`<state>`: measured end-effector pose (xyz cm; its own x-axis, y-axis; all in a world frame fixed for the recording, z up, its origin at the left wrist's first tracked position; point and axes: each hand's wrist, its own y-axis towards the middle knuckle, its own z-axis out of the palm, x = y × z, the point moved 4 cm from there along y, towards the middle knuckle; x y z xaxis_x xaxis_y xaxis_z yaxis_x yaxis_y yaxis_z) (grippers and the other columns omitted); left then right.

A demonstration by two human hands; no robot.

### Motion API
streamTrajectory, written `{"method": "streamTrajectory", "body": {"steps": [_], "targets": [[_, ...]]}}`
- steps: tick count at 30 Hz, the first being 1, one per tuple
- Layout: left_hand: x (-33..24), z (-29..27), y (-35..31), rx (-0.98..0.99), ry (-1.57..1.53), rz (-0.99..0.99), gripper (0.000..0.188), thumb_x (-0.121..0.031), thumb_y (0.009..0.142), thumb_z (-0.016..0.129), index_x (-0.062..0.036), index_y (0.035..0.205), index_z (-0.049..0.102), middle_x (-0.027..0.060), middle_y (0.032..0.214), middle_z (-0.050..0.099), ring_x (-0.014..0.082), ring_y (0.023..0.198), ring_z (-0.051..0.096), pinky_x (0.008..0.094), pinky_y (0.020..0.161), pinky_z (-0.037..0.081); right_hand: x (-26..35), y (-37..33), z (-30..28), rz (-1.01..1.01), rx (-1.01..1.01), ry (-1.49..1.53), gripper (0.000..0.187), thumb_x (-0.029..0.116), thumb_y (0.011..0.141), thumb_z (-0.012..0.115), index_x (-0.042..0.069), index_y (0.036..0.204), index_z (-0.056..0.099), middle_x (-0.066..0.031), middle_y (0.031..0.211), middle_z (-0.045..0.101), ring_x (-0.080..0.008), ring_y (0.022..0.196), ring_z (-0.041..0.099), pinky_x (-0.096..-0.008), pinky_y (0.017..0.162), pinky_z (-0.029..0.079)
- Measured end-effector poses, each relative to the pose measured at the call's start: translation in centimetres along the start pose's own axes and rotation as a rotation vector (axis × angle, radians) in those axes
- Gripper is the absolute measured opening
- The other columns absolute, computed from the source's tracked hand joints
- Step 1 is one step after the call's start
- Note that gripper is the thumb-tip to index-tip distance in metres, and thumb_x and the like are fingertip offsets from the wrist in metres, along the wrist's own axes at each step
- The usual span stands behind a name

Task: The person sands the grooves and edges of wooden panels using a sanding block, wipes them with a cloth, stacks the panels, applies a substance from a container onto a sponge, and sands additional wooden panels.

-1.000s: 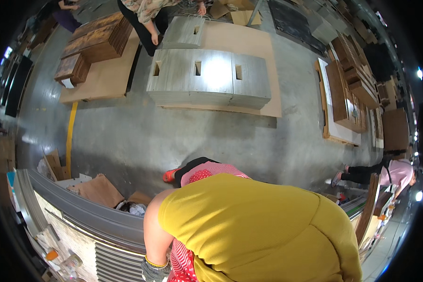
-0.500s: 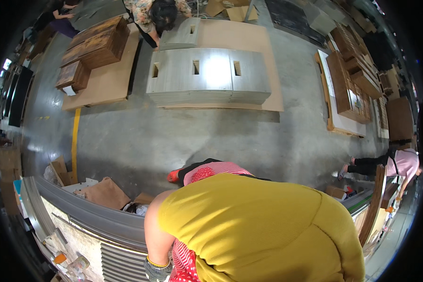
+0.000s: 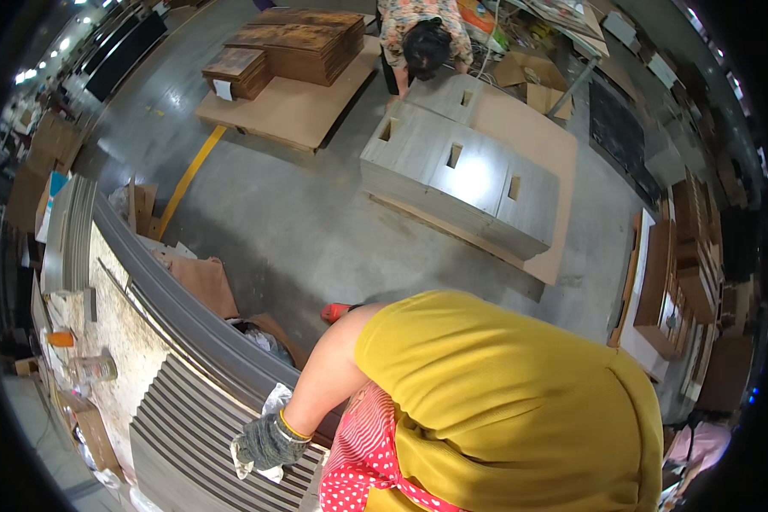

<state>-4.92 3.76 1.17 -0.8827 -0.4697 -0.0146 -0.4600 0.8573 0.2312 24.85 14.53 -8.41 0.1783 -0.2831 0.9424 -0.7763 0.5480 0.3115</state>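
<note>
My right hand (image 3: 269, 442) wears a dark grey knitted glove with a yellow cuff. It is closed round a crumpled white cloth (image 3: 276, 398), which sticks out on both sides of the fingers. The cloth and hand rest over ribbed dark grey slats (image 3: 192, 431), laid side by side on the workbench. My bare forearm runs down to them from a yellow sleeve (image 3: 392, 341), above a red patterned apron (image 3: 363, 456). My left hand is out of sight.
Long grey mouldings (image 3: 192, 294) line the bench edge. A clear jar (image 3: 98, 369) and an orange-topped container (image 3: 60, 339) stand on the bench. Past the floor, a co-worker (image 3: 425, 47) bends at stacked grey panels (image 3: 422, 158); brown panels (image 3: 303, 43) and cardboard boxes (image 3: 533, 77) lie nearby.
My view has swung left toward the bench, so the scene slides right and tilts. The gloved right hand, mostly cut off before, now shows fully with the white cloth over the slats.
</note>
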Motion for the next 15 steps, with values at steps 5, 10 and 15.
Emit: {"method": "streamTrajectory", "body": {"steps": [5, 10, 15], "targets": [[1.6, 2.3, 1.1, -0.045, 0.019, 0.053, 0.055, -0.040, 0.097, 0.040, 0.0077, 0.120, 0.056, 0.0330, 0.120, 0.053, 0.0470, 0.107, 0.052, 0.0504, 0.096, 0.040, -1.0, -0.6, -0.6, -0.199, -0.160, -0.151, 0.051, 0.019, 0.060, 0.079, 0.010, 0.109, 0.066, -0.0097, 0.099, 0.065, -0.0249, 0.091, 0.063, -0.0342, 0.079, 0.051], [1.7, 2.3, 0.8, -0.063, 0.002, 0.069, 0.056, -0.042, 0.097, 0.040, 0.0068, 0.120, 0.056, 0.0325, 0.119, 0.054, 0.0480, 0.107, 0.052, 0.0522, 0.095, 0.041, -0.3, 0.0, -1.1, 0.007, -0.010, -0.174, 0.053, 0.023, 0.062, 0.078, 0.009, 0.111, 0.065, -0.0114, 0.109, 0.062, -0.0260, 0.096, 0.061, -0.0347, 0.086, 0.049], [5.9, 4.6, 1.4, -0.058, -0.277, -0.050, 0.050, -0.027, 0.095, 0.046, 0.0024, 0.135, 0.045, 0.0181, 0.141, 0.043, 0.0326, 0.129, 0.042, 0.0406, 0.108, 0.031, 4.2, -0.5, -4.5, -0.243, 0.089, -0.313, 0.051, 0.031, 0.071, 0.068, 0.006, 0.114, 0.060, -0.0180, 0.113, 0.060, -0.0325, 0.103, 0.058, -0.0406, 0.090, 0.047]]}}
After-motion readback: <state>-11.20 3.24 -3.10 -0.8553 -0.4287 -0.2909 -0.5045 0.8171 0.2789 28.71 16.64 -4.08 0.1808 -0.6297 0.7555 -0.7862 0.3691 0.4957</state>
